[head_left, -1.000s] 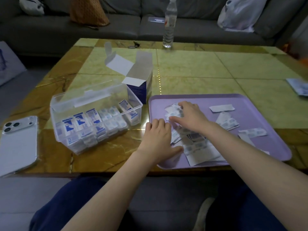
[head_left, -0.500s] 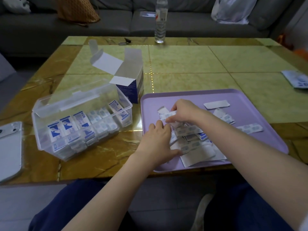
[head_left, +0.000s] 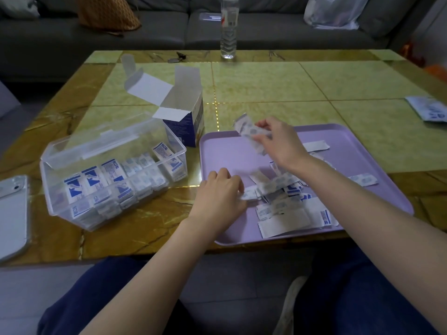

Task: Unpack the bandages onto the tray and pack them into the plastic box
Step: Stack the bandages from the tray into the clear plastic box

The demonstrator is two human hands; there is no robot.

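Bandages (head_left: 280, 189): most lie in a loose heap on the near half of the tray (head_left: 229, 153), with a few singles toward its right and far sides. Many more already stand in rows inside the plastic box (head_left: 169, 132).
Lifted bunch (head_left: 251, 132): a few wrapped strips held in the air over the tray's far left part. They are fanned out and blurred, so I cannot count them.
Right grip (head_left: 281, 143): thumb and fingers clamped on the lifted bunch.
Left grip (head_left: 217, 192): resting on the heap's left edge with its fingers curled. I cannot tell whether it pinches a strip or only presses on one.
Plastic box, place: on the desk (head_left: 266, 88) just left of the tray, lid tipped back.
Carton (head_left: 186, 112): open, flaps up, behind the box and beside the tray's far left corner.
Step, as judged: gathering strips to carry across to the box.
Risk, slipping: the wrappers look thin and slick and are pinched at one end, so some could slide out over the gap between tray and box and land on the desk.
Risk, crowding: pushing an uneven fan between packed rows could buckle strips or tip the ones beside them.
Risk, sweeping: the heap sits close to the tray's near rim at the desk's front edge, so a careless drag by the left grip could push strips off.
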